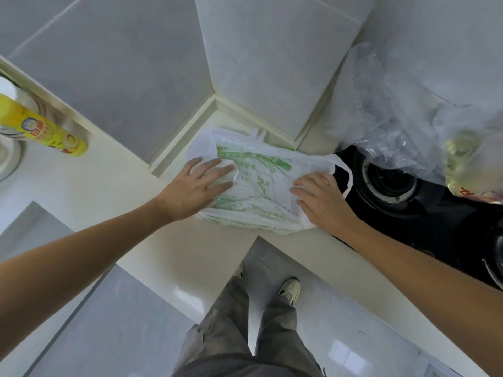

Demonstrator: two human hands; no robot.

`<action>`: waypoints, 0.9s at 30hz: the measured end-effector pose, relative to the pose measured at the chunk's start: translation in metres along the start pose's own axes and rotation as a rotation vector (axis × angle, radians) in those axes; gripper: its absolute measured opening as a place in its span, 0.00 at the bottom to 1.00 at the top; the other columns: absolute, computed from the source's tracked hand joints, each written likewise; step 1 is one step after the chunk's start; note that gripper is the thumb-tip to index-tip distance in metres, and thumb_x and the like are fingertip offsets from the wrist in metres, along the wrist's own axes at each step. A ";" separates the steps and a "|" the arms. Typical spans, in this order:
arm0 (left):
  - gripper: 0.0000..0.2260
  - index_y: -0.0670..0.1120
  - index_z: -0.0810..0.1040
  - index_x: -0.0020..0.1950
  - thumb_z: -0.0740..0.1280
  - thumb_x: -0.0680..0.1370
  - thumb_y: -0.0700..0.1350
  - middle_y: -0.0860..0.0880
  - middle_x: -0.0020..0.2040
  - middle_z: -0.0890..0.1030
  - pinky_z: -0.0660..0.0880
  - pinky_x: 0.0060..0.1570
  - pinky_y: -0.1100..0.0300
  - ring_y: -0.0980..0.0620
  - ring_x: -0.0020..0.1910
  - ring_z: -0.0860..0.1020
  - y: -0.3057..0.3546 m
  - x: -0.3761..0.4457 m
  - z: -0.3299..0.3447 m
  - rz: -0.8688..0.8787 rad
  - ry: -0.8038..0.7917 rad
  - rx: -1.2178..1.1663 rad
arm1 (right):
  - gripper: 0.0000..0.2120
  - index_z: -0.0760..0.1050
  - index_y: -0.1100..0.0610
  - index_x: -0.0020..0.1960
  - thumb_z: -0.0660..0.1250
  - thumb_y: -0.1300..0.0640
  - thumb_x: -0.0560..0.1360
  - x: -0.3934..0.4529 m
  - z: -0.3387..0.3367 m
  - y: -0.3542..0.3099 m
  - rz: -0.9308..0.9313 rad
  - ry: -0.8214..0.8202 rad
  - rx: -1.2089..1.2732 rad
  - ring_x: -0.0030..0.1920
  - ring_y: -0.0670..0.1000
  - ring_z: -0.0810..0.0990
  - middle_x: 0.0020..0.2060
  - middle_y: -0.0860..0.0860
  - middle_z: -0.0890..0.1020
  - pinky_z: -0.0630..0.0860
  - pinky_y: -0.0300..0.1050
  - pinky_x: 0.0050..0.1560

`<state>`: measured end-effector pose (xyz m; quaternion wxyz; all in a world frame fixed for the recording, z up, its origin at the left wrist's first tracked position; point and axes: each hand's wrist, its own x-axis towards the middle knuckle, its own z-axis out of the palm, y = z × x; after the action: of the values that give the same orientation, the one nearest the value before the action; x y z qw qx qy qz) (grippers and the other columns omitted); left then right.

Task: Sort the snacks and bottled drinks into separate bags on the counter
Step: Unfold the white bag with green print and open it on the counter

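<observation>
A white plastic bag (258, 183) with green print lies flat in the corner of the cream counter (109, 186). My left hand (198, 183) presses on the bag's left part with fingers spread and straight. My right hand (321, 200) rests on the bag's right side, fingers fairly straight, near one handle loop. A clear plastic bag (402, 112) bulges at the upper right, with a yellowish packet (468, 164) showing inside it; its other contents are too blurred to tell.
A black gas hob with a burner (389, 183) lies right of the white bag. A yellow spray can (40, 129) lies at the far left beside a sink edge (11, 159). Grey tiled walls meet behind the corner. My legs and shoes stand on the floor below.
</observation>
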<state>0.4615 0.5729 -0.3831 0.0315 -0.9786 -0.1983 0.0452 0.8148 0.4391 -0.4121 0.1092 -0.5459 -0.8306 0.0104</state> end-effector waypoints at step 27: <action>0.34 0.48 0.74 0.72 0.59 0.76 0.71 0.43 0.75 0.71 0.67 0.72 0.42 0.39 0.74 0.68 0.012 0.006 -0.051 -0.199 -0.047 -0.135 | 0.33 0.67 0.56 0.79 0.66 0.41 0.80 0.007 -0.063 -0.037 0.438 -0.319 0.154 0.77 0.58 0.67 0.77 0.54 0.70 0.64 0.58 0.77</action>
<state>0.4768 0.5623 -0.3336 -0.0348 -0.9526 -0.2979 0.0515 0.7909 0.4238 -0.3440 0.0136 -0.6939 -0.6964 0.1825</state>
